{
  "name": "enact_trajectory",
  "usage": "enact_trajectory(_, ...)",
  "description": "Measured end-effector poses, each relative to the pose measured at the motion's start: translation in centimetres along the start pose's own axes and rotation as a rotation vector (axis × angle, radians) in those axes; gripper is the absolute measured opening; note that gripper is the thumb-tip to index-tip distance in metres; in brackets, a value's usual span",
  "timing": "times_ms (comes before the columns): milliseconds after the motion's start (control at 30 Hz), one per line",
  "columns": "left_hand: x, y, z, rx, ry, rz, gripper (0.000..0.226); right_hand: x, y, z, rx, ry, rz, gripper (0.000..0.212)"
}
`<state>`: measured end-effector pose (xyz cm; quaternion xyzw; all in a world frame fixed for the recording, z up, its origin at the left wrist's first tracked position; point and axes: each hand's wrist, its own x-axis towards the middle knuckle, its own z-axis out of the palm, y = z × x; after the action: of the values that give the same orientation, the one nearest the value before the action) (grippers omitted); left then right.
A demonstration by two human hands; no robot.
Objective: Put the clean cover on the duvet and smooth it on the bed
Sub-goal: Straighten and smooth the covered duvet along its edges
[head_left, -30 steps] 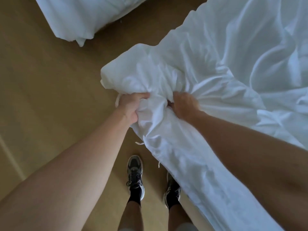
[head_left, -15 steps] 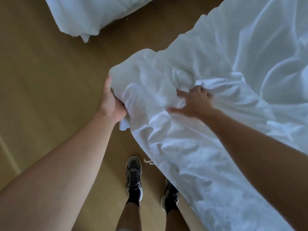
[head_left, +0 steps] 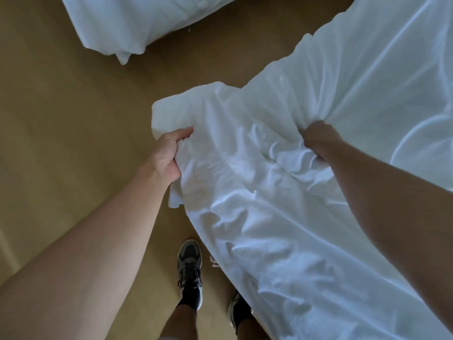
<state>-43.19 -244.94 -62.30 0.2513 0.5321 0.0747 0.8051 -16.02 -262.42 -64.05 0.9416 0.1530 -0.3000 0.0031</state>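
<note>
A white duvet in its cover (head_left: 282, 182) spreads from the right of the view down to the lower middle, heavily wrinkled, with one corner lifted over the floor. My left hand (head_left: 169, 155) grips that corner's edge, thumb on top of the fabric. Farther right, my right hand (head_left: 318, 138) clutches a bunched fold of the cover, its fingers buried in the cloth. Fabric between the two hands is pulled into creases.
A tan floor (head_left: 73, 143) fills the left half. Another white bedding bundle (head_left: 137, 23) lies at the top of the view. My two feet in dark sneakers (head_left: 190, 268) stand at the bottom, beside the hanging edge of the duvet.
My hands have moved apart: the left took hold of the corner edge, the right shifted right and closed on a fold. The corner now sits stretched between them.
</note>
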Motion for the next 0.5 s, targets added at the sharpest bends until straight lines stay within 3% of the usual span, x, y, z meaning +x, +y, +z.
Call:
enact_trajectory(133, -0.9, -0.3, 1.2, 0.022, 0.028, 0.002, 0.024, -1.1, -0.1, 0.0, 0.002, 0.118, 0.013, 0.037)
enact_trajectory(233, -1.9, -1.2, 0.1, -0.026, 0.056, 0.008, 0.030, -0.7, -0.4, -3.6, 0.109, 0.319, 0.094, 0.042)
enact_trajectory(400, -3.3, -1.6, -3.1, -0.070, 0.067, 0.069, 0.061, 1.3, 1.6, -8.4, 0.279, 0.678, 0.118, 0.049)
enact_trajectory(500, -3.3, -1.2, -5.2, -0.003, 0.195, 0.076, 0.054, 1.3, 1.8, -4.4, 0.240, 0.657, 0.008, 0.050)
